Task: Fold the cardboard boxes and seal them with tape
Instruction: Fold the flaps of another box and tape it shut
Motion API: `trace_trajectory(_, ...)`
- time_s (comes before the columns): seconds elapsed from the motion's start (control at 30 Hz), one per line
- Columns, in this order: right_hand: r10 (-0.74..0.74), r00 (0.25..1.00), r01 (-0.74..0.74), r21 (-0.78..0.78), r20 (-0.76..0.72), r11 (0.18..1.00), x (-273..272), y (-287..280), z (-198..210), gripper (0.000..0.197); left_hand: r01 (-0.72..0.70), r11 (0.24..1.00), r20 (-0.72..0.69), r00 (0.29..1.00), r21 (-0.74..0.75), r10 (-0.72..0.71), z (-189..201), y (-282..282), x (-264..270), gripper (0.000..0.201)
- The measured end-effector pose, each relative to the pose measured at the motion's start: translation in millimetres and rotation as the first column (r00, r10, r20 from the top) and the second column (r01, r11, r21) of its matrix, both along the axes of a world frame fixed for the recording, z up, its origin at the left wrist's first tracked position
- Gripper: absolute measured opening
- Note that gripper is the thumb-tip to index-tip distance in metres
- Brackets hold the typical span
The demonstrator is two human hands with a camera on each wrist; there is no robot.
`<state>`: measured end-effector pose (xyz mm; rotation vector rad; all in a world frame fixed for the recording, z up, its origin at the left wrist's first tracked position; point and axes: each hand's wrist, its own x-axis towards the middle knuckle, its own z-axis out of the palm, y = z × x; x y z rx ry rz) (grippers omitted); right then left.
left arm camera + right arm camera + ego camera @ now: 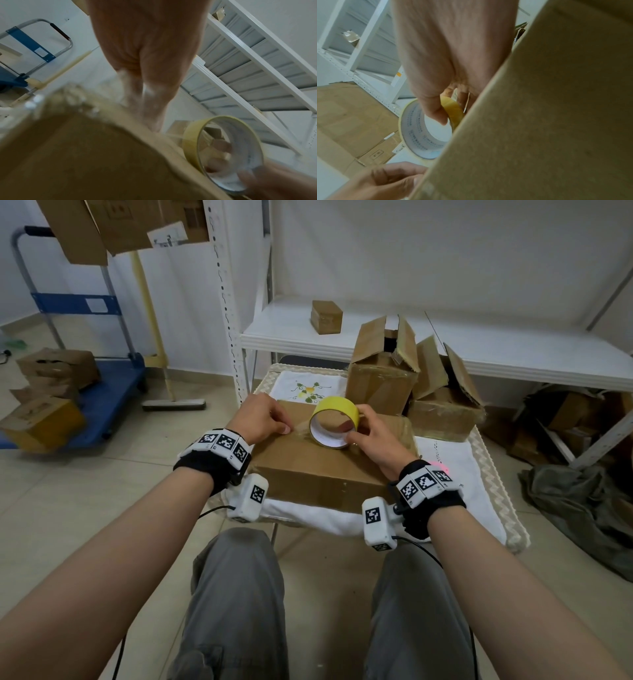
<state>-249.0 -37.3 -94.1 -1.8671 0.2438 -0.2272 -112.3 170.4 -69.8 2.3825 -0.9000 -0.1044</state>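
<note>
Your right hand [371, 436] grips the round yellow tape roll [335, 421], thumb inside. Your left hand [262, 419], fingers curled, presses glossy tape onto the flat brown box [308, 470]. Open boxes [383, 371] stand beyond your right hand.
</note>
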Motion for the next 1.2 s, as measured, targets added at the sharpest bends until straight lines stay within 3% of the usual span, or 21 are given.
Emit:
trace_trajectory(0.2, 0.039, 0.993, -0.030, -0.082, 0.112, 0.996, 5, 2, 11, 0.045, 0.029, 1.000, -0.036, 0.999, -0.005, -0.030, 2, -8, 0, 0.010)
trace_trajectory(0.53, 0.079, 0.983, -0.033, -0.270, 0.163, 0.962, 16, 2, 23, 0.053, 0.027, 0.994, -0.027, 0.999, -0.102, -0.030, -2, -9, 2, 0.010)
trace_trajectory(0.93, 0.052, 0.996, -0.021, -0.378, 0.073, 0.926, 19, 0, 15, 0.056, -0.022, 0.999, -0.044, 0.999, -0.044, 0.020, -16, -17, 2, 0.003)
trace_trajectory(1.2, -0.001, 0.995, 0.044, -0.453, 0.095, 0.890, 17, -2, 16, 0.061, -0.057, 0.998, -0.052, 0.997, -0.015, 0.057, -20, -18, 3, 0.022)
